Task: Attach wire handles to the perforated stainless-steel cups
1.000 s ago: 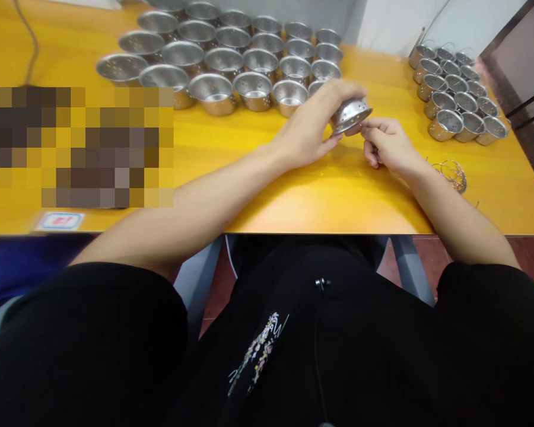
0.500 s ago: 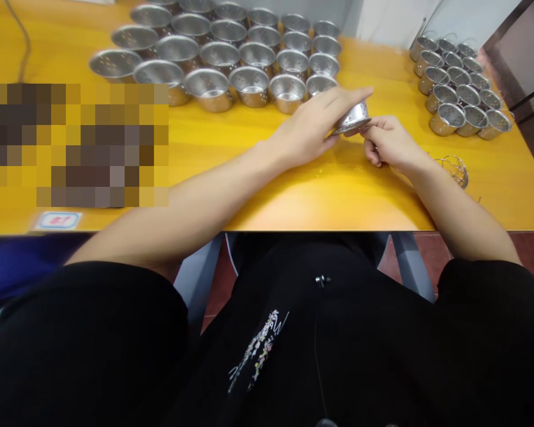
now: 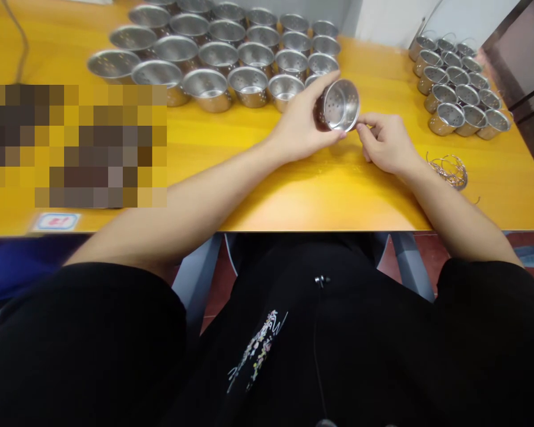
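Note:
My left hand (image 3: 303, 121) grips a small perforated steel cup (image 3: 338, 105) just above the yellow table (image 3: 249, 178), tilted so its open mouth faces me. My right hand (image 3: 385, 141) is closed beside the cup's right rim, its fingertips pinched against the edge; whatever they pinch is too small to make out. Both hands sit near the middle of the table, right of the large group of cups.
Several rows of perforated steel cups without handles (image 3: 222, 53) fill the far left-centre of the table. A cluster of smaller cups with wire handles (image 3: 458, 86) stands at the far right. Loose wire handles (image 3: 449, 169) lie by my right wrist. A blurred patch covers the left side.
My left hand has turned the cup from bottom-up to mouth facing me and lifted it slightly. My right hand stayed at its rim.

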The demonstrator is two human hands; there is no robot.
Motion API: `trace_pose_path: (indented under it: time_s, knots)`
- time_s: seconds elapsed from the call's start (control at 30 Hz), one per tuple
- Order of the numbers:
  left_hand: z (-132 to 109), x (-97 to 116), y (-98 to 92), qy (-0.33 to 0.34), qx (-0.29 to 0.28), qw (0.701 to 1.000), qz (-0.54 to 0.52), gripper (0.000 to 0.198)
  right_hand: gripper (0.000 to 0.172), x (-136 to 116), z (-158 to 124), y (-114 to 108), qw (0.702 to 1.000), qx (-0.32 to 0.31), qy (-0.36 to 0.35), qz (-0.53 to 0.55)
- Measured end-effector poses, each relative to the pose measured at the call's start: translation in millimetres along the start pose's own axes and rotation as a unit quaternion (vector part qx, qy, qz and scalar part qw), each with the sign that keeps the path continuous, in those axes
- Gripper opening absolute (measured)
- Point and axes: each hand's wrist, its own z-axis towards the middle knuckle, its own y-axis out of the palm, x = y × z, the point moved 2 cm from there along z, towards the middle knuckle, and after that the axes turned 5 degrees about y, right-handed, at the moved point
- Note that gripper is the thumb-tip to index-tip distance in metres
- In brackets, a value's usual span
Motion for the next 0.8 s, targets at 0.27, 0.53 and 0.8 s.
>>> trace_pose_path:
  time_s: [0.27, 0.53, 0.8]
  knots:
    - [-1.4, 31.3, 9.6, -0.099, 0.026, 0.991, -0.088, 0.092, 0.038, -9.4, -2.6, -6.9, 0.999, 0.004, -0.024, -0.026]
    - [2.0, 25.6, 16.3, -0.121, 0.092, 0.977, -0.153, 0.089, 0.055, 0.9, 4.3, -7.5, 1.000, -0.013, -0.005, 0.020]
    - [-6.6, -6.8, 0.2, -0.171, 0.110, 0.956, -0.210, 0.086, 0.067, 1.5, 13.7, -14.5, 0.991, 0.046, -0.010, 0.129]
